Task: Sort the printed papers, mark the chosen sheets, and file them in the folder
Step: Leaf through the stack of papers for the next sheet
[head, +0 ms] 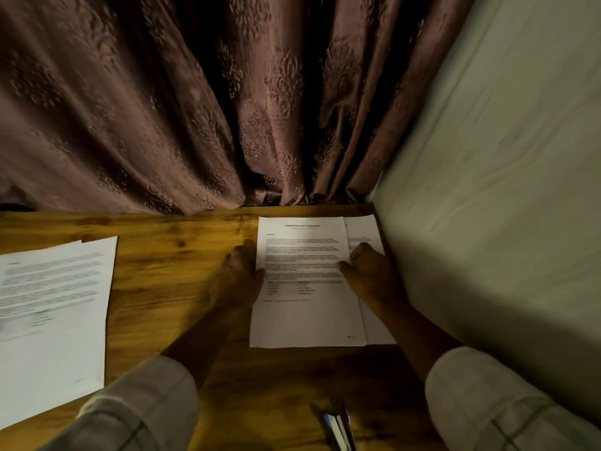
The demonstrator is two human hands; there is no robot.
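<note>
Head view: a white printed sheet (305, 307) lies at the far right of the brown wooden tabletop (169, 288), overlapping a second white printed sheet (367, 231) that sticks out on its right. The left hand (239, 275) rests at its left edge, grip loose, fingers fairly straight, thumb on the paper. The right hand (367, 268) has its grip curled on the right edge, thumb pressing on top. More white printed papers (55, 304) lie well apart, far left.
</note>
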